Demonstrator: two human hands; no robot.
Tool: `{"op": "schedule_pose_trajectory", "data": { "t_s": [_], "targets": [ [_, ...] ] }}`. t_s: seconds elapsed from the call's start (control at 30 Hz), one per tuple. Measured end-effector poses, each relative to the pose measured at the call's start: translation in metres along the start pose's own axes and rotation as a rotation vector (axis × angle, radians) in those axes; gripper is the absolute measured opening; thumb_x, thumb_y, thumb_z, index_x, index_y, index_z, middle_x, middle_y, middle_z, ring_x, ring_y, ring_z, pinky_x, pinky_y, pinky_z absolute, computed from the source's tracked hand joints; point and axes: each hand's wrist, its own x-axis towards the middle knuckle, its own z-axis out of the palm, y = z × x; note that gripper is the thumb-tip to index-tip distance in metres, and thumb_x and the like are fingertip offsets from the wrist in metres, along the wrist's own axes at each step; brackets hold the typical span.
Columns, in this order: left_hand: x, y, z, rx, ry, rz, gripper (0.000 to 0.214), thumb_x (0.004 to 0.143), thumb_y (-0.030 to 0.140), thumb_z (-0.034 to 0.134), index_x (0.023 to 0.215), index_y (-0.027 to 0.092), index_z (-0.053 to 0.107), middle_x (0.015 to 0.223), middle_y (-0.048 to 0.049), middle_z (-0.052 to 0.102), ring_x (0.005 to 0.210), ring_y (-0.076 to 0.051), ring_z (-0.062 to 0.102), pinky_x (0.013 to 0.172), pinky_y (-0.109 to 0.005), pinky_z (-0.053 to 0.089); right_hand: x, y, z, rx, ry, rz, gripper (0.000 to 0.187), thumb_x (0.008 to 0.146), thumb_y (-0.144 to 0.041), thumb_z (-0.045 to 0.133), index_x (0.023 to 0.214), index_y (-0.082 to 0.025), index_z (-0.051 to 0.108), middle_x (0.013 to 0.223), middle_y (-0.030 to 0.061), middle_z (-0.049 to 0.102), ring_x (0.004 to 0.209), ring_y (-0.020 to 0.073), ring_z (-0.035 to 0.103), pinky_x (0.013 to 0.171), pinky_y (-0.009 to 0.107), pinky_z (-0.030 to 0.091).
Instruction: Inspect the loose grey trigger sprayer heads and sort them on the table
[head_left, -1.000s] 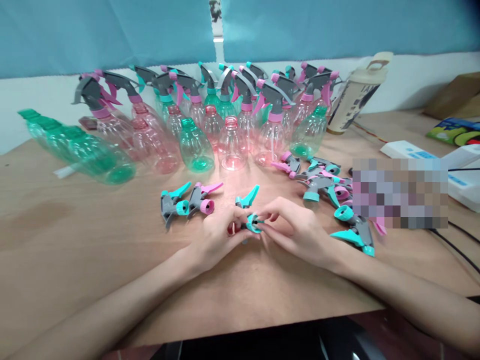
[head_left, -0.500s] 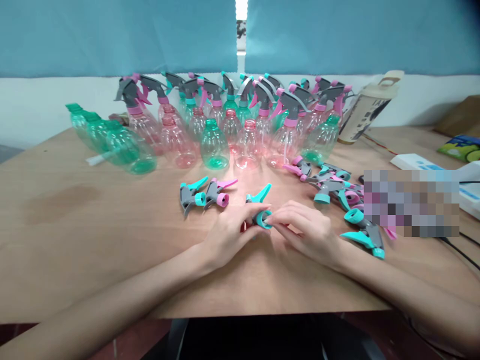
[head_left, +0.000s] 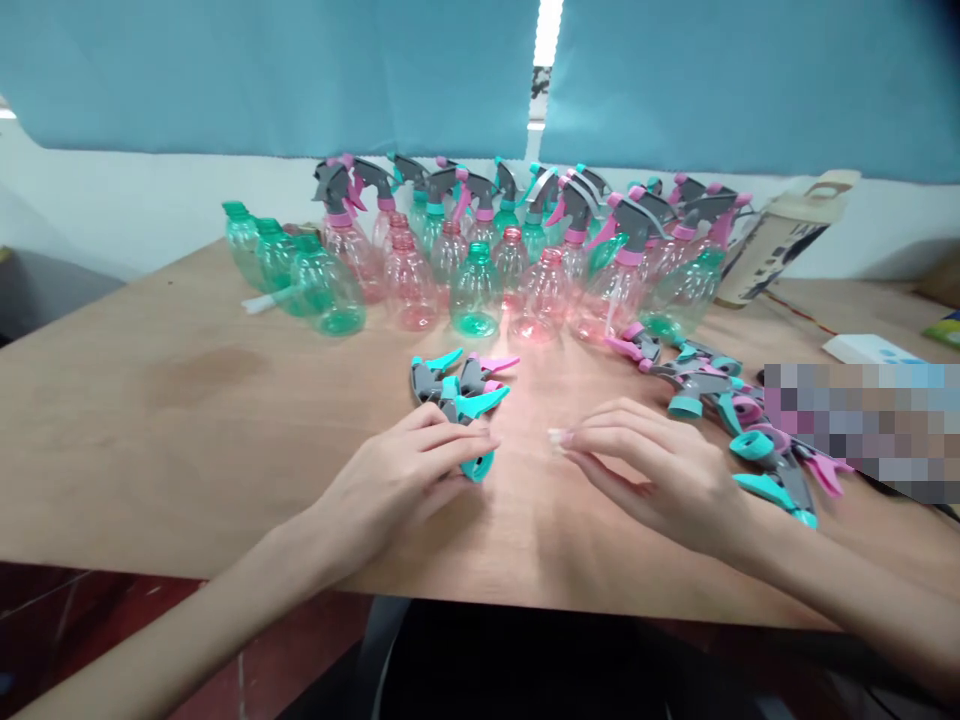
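My left hand (head_left: 401,475) is closed around a grey trigger spray head (head_left: 480,403) with a turquoise lever and a turquoise collar facing right. Its body is partly covered by my fingers. A short gap to the right, the thumb and fingertips of my right hand (head_left: 664,480) pinch a small whitish piece (head_left: 556,441), too small to name. Just beyond my left hand, a turquoise-and-grey spray head (head_left: 427,382) and a pink-and-grey spray head (head_left: 475,375) lie side by side on the table, partly hidden behind the held one.
Several green and pink clear bottles (head_left: 477,300) stand across the back, some capped with spray heads. A pile of loose spray heads (head_left: 697,385) lies to the right. Behind it are a tall cream cup (head_left: 780,240) and a white box (head_left: 870,350). White tubes (head_left: 259,303) lie at left.
My hands have drawn apart; the left carries the spray head left towards the two lying ones. The right has come away from the collar with a small whitish piece showing. The view has shifted.
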Motion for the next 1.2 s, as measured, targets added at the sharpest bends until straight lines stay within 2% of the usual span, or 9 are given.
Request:
{"op": "schedule_pose_trajectory", "data": {
  "t_s": [0.17,0.27,0.37,0.57,0.77,0.87,0.97,1.07,1.2],
  "targets": [
    [-0.009,-0.015,-0.015,0.060,-0.143,0.045,0.027,0.094,0.021,0.049,0.118,0.023,0.060,0.116,-0.0038,0.065,0.099,-0.019,0.051,0.080,-0.029,0.050,-0.003,0.005,0.005,-0.066,-0.075,0.092,0.013,0.086,-0.009,0.056,0.097,-0.015,0.060,0.083,0.0061,0.067,0.073,0.0153,0.062,0.062,0.027,0.051],
    [-0.003,-0.021,-0.013,0.163,-0.212,0.114,0.029,0.095,0.019,0.044,0.119,0.020,0.061,0.115,-0.0077,0.065,0.096,-0.021,0.053,0.081,-0.034,0.050,-0.006,0.006,0.007,-0.117,-0.152,0.146,0.012,0.090,-0.015,0.052,0.098,-0.015,0.060,0.088,0.0073,0.067,0.079,0.0174,0.064,0.066,0.030,0.052],
    [0.005,-0.025,-0.008,0.279,-0.200,0.113,0.031,0.093,0.015,0.044,0.118,0.021,0.061,0.113,-0.0094,0.063,0.097,-0.023,0.053,0.080,-0.036,0.050,-0.012,0.007,-0.001,-0.164,-0.253,0.249,0.017,0.092,-0.020,0.047,0.103,-0.017,0.059,0.099,0.0082,0.065,0.086,0.0194,0.064,0.070,0.032,0.053],
    [0.016,-0.021,-0.003,0.369,-0.119,0.081,0.035,0.090,0.010,0.042,0.121,0.015,0.058,0.114,-0.0133,0.060,0.097,-0.026,0.055,0.078,-0.039,0.050,-0.047,0.019,-0.048,-0.274,-0.354,0.531,0.024,0.090,-0.030,0.049,0.111,-0.022,0.056,0.111,0.0078,0.060,0.095,0.0216,0.062,0.077,0.036,0.052],
    [0.042,0.014,0.006,0.240,-0.150,0.146,0.038,0.092,0.004,0.033,0.119,0.017,0.057,0.117,-0.0099,0.059,0.101,-0.022,0.055,0.084,-0.038,0.049,-0.106,0.036,-0.096,-0.363,-0.428,0.677,0.036,0.087,-0.049,0.050,0.111,-0.022,0.054,0.113,0.0112,0.058,0.102,0.0277,0.059,0.084,0.043,0.049],
    [0.064,0.036,0.017,0.172,-0.217,0.215,0.032,0.091,0.006,0.039,0.116,0.016,0.057,0.111,-0.0112,0.061,0.099,-0.023,0.056,0.080,-0.037,0.050,-0.128,0.039,-0.101,-0.424,-0.384,0.682,0.045,0.084,-0.055,0.053,0.114,-0.022,0.053,0.112,0.0117,0.058,0.100,0.0287,0.059,0.083,0.045,0.050],
    [0.084,0.051,0.035,0.109,-0.301,0.255,0.026,0.092,0.010,0.044,0.112,0.016,0.059,0.105,-0.0106,0.062,0.094,-0.023,0.057,0.078,-0.037,0.050,-0.139,0.038,-0.094,-0.451,-0.347,0.659,0.048,0.084,-0.053,0.054,0.119,-0.020,0.052,0.115,0.0127,0.059,0.102,0.0292,0.059,0.085,0.046,0.050],
    [0.097,0.059,0.058,-0.018,-0.334,0.298,0.025,0.094,0.011,0.042,0.111,0.016,0.058,0.105,-0.0091,0.062,0.097,-0.021,0.057,0.080,-0.034,0.050,-0.138,0.033,-0.084,-0.446,-0.305,0.640,0.045,0.088,-0.046,0.052,0.123,-0.018,0.050,0.120,0.0140,0.058,0.109,0.0293,0.056,0.090,0.047,0.047],
    [0.108,0.061,0.083,-0.143,-0.287,0.276,0.022,0.096,0.017,0.040,0.105,0.015,0.060,0.105,-0.0094,0.061,0.095,-0.020,0.057,0.080,-0.033,0.050,-0.128,0.028,-0.075,-0.391,-0.301,0.617,0.042,0.089,-0.042,0.052,0.124,-0.018,0.049,0.125,0.0134,0.055,0.114,0.0276,0.053,0.093,0.045,0.046]
  ]
}}
